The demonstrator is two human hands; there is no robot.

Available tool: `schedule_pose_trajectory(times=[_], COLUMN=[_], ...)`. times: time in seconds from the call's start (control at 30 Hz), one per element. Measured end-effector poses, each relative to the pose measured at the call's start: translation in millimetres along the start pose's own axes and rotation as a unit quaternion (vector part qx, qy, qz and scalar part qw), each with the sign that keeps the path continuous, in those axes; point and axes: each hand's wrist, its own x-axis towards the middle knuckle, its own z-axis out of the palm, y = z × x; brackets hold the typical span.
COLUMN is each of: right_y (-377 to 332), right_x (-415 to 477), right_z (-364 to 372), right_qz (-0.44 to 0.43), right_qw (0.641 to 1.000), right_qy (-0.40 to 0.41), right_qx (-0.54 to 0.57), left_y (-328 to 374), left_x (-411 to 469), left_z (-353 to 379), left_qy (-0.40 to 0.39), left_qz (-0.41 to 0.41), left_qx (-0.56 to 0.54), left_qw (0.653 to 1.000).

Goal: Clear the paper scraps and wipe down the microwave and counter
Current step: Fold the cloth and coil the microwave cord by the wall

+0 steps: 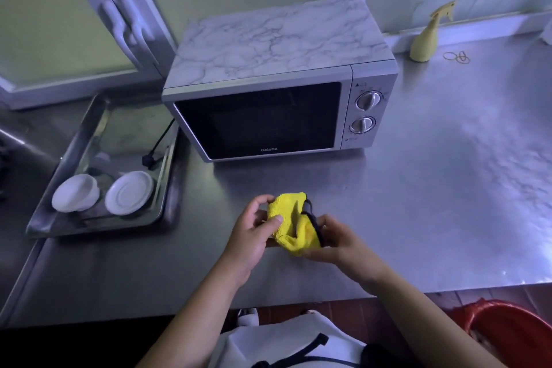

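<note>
A yellow microfibre cloth [291, 222] with a dark edge is bunched between both hands above the steel counter [433, 203]. My left hand [254, 230] grips its left side, thumb pressed on top. My right hand [334, 240] pinches its right side by the dark trim. Behind them stands a silver microwave [277, 84] with a marble-patterned top, its dark door closed and two dials on the right. No paper scraps show on the counter.
A steel tray [56, 215] at the left holds two white lids and the microwave's plug. A yellow spray bottle [425, 39] and rubber bands [457, 57] sit at the back right. A red basin [513, 334] is below the counter edge.
</note>
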Motion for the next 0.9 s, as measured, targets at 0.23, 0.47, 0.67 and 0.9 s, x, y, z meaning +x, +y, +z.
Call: schedule_pose_trajectory(times=[0.23,0.47,0.67,0.9], right_y=[13.8,10.3,18.8,23.3], right_x=[1.1,9.2,18.2,22.3], right_z=[-0.4,-9.5,-11.0,-7.9], right_qz=[0.028,-0.013,0.054,0.260], right_qw=[0.988,0.977,0.965,0.917], right_qy=[0.103,0.181,0.154,0.075], right_qx=[0.114,0.109,0.203,0.294], left_y=[6.6,1.7,-4.3,-11.4], left_x=[5.1,11.5,11.4,10.0], left_z=[-10.2,-21.3,-38.1,-38.0], left_qy=[0.056,0.123,0.118,0.136], left_qz=[0.020,-0.024,-0.014,-0.020], left_qx=[-0.012,-0.015,0.025,0.042], left_qw=[0.998,0.992,0.993,0.990])
